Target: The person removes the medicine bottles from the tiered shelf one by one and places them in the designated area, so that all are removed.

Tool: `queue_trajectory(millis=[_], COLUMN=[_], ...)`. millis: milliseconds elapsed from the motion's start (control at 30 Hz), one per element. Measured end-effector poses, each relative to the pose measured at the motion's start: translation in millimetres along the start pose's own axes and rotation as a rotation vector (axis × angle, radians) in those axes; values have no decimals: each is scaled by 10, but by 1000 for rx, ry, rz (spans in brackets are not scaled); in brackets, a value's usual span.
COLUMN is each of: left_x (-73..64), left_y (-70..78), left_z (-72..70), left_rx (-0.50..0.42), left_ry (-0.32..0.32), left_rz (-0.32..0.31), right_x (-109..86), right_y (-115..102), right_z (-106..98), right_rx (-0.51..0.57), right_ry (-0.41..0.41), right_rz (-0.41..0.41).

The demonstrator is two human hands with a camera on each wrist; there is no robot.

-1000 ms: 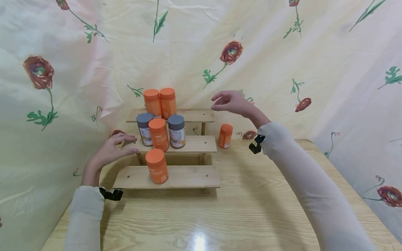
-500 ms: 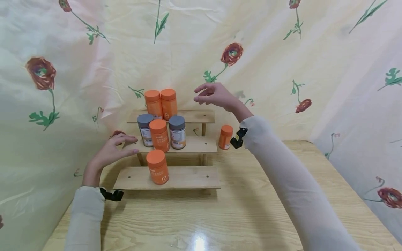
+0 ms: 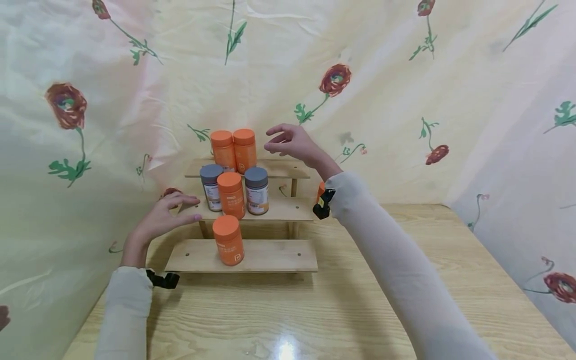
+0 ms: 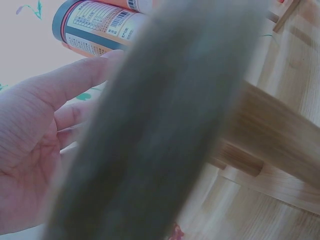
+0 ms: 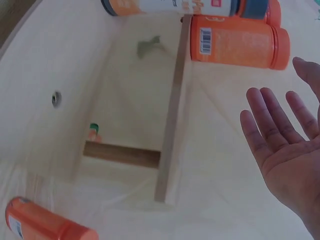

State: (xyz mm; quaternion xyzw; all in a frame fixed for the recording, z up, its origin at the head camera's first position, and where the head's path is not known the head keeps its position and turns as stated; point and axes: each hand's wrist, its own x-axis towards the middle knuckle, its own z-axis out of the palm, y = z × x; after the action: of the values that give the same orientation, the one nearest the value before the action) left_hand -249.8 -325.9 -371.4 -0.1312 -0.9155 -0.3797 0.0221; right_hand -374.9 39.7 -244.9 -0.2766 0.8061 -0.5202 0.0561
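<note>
My right hand (image 3: pixel 294 143), fingers loosely bent and holding nothing, is over the top shelf, just right of an orange jar (image 3: pixel 245 152). Another orange jar (image 3: pixel 223 155) stands to that jar's left. The right wrist view shows the right hand (image 5: pixel 287 145) with spread fingers apart from an orange jar (image 5: pixel 235 42). Beside the left end of the middle shelf, my left hand (image 3: pixel 164 217) has relaxed fingers and holds nothing. On that shelf an orange jar (image 3: pixel 231 197) stands between two grey-lidded jars, left (image 3: pixel 211 190) and right (image 3: pixel 257 192).
The wooden three-step rack (image 3: pixel 276 255) stands on a wooden table (image 3: pixel 234 315). One orange jar (image 3: pixel 228 242) is on its bottom step. Right of the rack, another orange jar (image 3: pixel 321 190) is mostly hidden behind the right wrist. A flowered cloth (image 3: pixel 387 95) hangs behind.
My right hand has moved left over the top shelf toward the upper jars, its wrist now covering most of the jar beside the rack. The left hand has stayed in place.
</note>
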Motion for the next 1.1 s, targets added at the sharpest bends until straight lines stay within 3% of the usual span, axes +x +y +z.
queue_trajectory(millis=[533, 1100], left_x=[18, 39], left_y=[-9, -43], left_z=[5, 21], left_rx=[-1, 6], left_ry=[3, 22], left_rz=[7, 38], right_x=[136, 232], right_y=[172, 144], right_z=[218, 421], right_rx=[78, 120], right_ry=[16, -4], right_rz=[50, 30])
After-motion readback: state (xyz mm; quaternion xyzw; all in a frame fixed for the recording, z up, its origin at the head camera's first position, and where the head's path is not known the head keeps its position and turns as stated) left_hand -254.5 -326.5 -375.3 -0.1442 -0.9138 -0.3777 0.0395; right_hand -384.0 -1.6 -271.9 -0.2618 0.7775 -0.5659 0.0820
